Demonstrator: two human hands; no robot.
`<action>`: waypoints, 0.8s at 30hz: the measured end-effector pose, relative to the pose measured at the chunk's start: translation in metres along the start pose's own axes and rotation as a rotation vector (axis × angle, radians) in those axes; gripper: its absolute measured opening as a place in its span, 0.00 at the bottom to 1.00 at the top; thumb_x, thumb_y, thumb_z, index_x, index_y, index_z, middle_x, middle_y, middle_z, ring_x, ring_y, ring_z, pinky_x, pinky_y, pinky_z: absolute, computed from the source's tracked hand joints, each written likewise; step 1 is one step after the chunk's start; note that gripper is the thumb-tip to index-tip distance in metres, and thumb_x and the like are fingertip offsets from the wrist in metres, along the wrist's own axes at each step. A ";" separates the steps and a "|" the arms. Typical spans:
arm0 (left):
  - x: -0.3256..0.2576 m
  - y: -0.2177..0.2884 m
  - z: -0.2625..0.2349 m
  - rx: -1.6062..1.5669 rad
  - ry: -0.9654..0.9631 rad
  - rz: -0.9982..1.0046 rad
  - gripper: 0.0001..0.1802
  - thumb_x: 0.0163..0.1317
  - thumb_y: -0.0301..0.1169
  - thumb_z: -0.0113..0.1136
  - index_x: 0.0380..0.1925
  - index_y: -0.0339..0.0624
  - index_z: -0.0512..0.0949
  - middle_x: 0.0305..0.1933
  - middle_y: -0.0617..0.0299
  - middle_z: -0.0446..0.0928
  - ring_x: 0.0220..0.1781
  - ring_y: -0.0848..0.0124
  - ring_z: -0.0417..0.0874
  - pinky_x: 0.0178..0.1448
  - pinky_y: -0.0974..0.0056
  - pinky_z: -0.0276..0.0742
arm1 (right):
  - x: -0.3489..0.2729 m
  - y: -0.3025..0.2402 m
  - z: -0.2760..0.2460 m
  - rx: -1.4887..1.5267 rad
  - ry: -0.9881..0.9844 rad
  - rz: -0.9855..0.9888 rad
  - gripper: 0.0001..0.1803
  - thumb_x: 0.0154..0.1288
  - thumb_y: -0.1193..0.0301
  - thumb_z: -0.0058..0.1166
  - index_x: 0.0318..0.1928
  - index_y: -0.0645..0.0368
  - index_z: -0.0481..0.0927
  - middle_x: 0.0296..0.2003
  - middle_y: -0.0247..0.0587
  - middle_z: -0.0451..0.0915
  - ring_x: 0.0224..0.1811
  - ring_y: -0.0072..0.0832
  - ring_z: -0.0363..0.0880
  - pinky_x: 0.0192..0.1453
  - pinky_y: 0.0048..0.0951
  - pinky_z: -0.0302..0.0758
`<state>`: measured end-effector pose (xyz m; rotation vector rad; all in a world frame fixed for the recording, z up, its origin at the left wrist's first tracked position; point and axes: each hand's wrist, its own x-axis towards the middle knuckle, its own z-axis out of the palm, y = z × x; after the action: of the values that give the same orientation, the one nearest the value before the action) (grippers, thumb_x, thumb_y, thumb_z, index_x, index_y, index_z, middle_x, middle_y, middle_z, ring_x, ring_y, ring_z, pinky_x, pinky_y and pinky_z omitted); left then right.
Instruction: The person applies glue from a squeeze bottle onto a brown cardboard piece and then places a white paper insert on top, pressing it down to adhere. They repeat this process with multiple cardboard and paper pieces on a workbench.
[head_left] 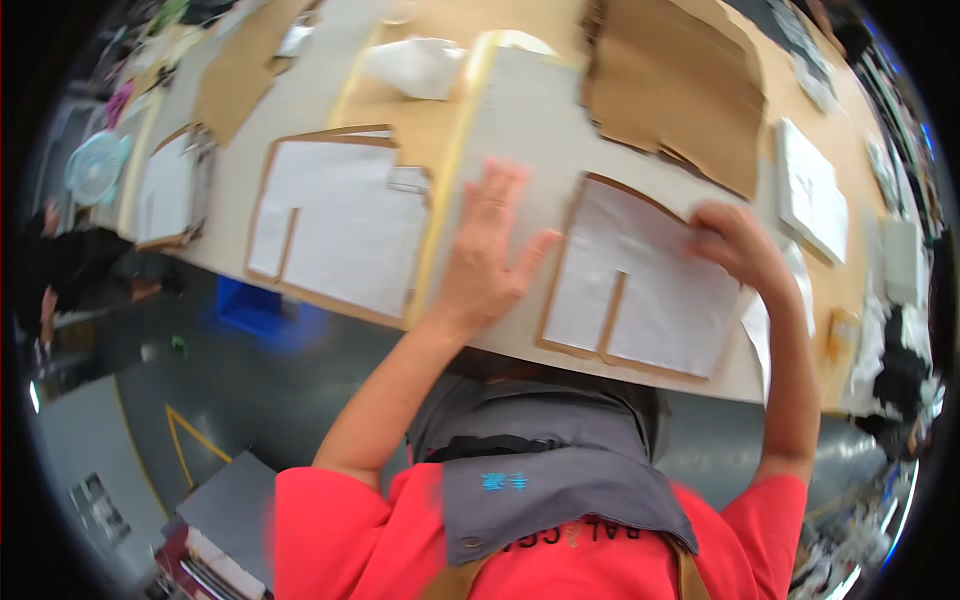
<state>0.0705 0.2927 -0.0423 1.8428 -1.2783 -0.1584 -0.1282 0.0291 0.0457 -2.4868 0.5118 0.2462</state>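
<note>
Before me lies a white sheet (660, 270) on a slightly larger brown cardboard piece (570, 349), with a narrow slot running up from the near edge. My left hand (488, 255) is open just left of it, fingers stretched out over the grey table strip, holding nothing. At the sheet's far right corner is my right hand (738, 245), its fingers curled in and blurred by motion. Whatever they may pinch is hidden. Further left rests a similar white-covered cardboard piece (345, 220), also slotted, with a small outlined rectangle at its upper right.
A large brown cardboard sheet (675, 90) lies beyond my right hand. A white stack (810, 190) sits at the right, and crumpled white material (415, 67) at the back. Another white-faced piece (165, 190) is at far left. Yellow tape (452, 170) crosses the table. A blue bin (262, 305) stands below.
</note>
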 end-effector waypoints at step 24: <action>-0.037 -0.055 -0.272 -0.546 0.163 -0.817 0.37 0.59 0.23 0.70 0.68 0.34 0.67 0.50 0.53 0.84 0.48 0.71 0.85 0.52 0.66 0.81 | 0.194 -0.247 0.062 0.660 -0.158 -0.159 0.18 0.63 0.67 0.64 0.48 0.67 0.80 0.38 0.38 0.82 0.38 0.24 0.79 0.37 0.28 0.78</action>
<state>0.2386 0.4844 0.0745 1.7294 -0.2579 -0.7024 0.1464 0.1928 0.0654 -1.8342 0.2669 0.1721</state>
